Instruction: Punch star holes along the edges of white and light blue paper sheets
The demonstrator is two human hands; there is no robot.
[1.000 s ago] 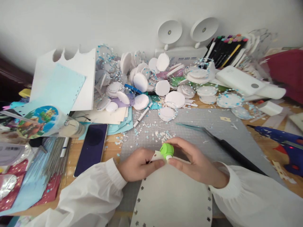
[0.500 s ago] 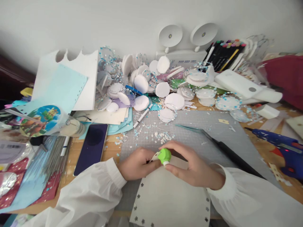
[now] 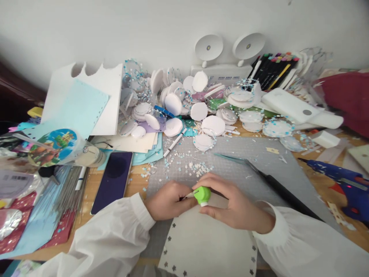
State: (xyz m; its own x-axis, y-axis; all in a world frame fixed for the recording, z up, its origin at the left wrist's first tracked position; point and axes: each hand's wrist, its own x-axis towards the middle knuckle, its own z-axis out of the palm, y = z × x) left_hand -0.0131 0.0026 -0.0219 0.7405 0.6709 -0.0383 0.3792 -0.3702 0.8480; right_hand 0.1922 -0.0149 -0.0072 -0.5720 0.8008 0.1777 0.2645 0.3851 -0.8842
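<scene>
Your right hand (image 3: 238,206) has thumb and fingers closed around the green punch (image 3: 204,194) at the cream sheet's (image 3: 210,242) far edge; your left hand (image 3: 170,201) pinches its far left corner. The sheet crosses the bench's (image 3: 92,181) near edge.

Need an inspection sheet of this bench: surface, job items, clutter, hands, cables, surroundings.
Surface: gray mat on wooden desk.
Job items: cream sheet with flower-shaped holes along its side edges; green punch at its far edge.
Clutter: paper confetti, white discs, phone, black-handled tool, blue glue gun with red light showing.
Hands: left hand pinches the sheet; right hand has its grip on the punch.
Cables: nothing seen.
Surroundings: white wall, twin-head lamp, markers.
</scene>
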